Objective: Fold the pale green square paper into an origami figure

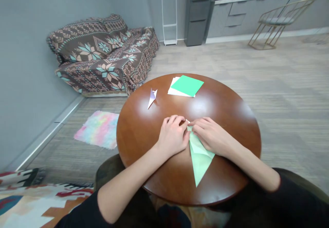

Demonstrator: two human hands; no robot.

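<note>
The folded pale-green paper (202, 163) is laid on the near part of the round brown wooden table (138, 132), its long point toward the near edge. Its far tip is pinched by the bent fingers of the right hand (209, 133) and touched by the curled left hand (174, 133); whether anything is pinched by the left cannot be told.

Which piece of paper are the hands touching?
The pale green folded one, its long point toward the person; the bright green sheet and small purple-and-white piece lie untouched.
</note>
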